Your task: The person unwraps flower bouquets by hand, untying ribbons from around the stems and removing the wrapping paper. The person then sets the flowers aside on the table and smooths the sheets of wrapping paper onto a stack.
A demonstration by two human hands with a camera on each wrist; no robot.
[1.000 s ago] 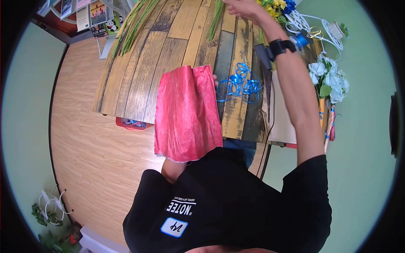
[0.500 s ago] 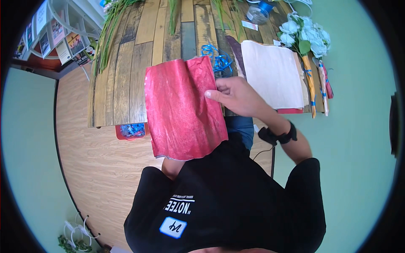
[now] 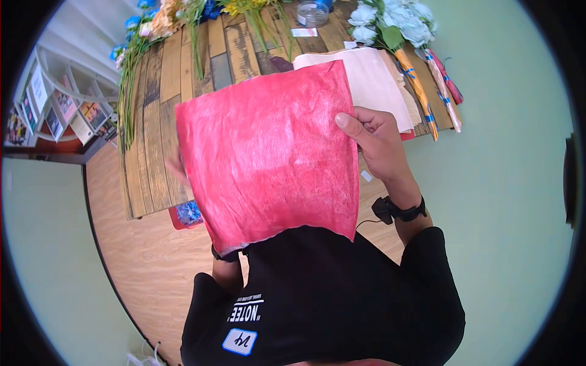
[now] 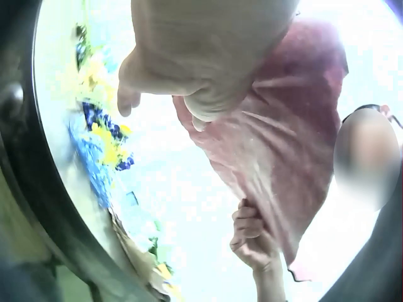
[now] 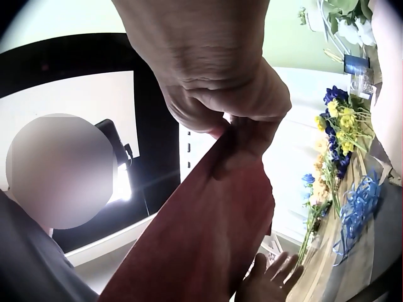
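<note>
A crinkled red sheet of wrapping paper [image 3: 274,158] is spread in front of the black shirt, above the table's near edge. My right hand [image 3: 378,137] pinches its right edge, thumb on the front and fingers behind. At the left edge, fingers of my left hand [image 3: 175,166] show from behind the sheet, which hides the rest of that hand. From the right wrist view, the left hand [image 5: 264,286] has its fingers spread beside the paper. The left wrist view has the right hand [image 4: 252,239] curled on the paper's edge.
Pale paper sheets [image 3: 360,79] lie on the wooden table [image 3: 143,158] at right. Beside them are pale blue flowers [image 3: 397,24] and wrapped stems [image 3: 418,91]. Long green stems [image 3: 129,104] line the left side. A curled blue ribbon [image 5: 362,207] and a glass jar [image 3: 312,15] are also there.
My right hand has come back from the table's far side and taken hold of the sheet's right edge. The sheet is spread wider, and left-hand fingers now show at its left edge. The view has shifted.
</note>
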